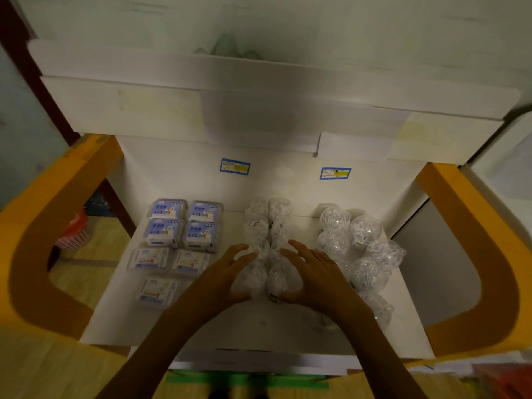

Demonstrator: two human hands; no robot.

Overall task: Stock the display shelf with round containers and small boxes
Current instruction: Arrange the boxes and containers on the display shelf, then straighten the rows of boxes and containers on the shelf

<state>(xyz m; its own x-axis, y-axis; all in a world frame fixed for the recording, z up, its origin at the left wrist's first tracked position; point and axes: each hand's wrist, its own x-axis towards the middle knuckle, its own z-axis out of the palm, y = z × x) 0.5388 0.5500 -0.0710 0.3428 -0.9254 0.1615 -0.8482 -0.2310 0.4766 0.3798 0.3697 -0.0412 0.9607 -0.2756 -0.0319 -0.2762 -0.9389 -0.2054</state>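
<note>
Dim, greenish light is falling from above and leaving the whole view underexposed, with the hands showing up dark against the pale shelf beneath them. Just beyond and to the right of the hands, the clear round containers are catching small glints. The wide lens is bending the orange side panels outward, and everything is looking soft and slightly blurred.

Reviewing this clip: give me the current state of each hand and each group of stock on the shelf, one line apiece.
left hand: open, fingers pressing the left side of the middle column.
right hand: open, pressing its right side.
middle round containers: two tight files, wrapped.
right round containers: looser cluster, lying apart from the hands.
small boxes: two files, rear ones stacked, untouched.
shelf: front part bare.
</note>
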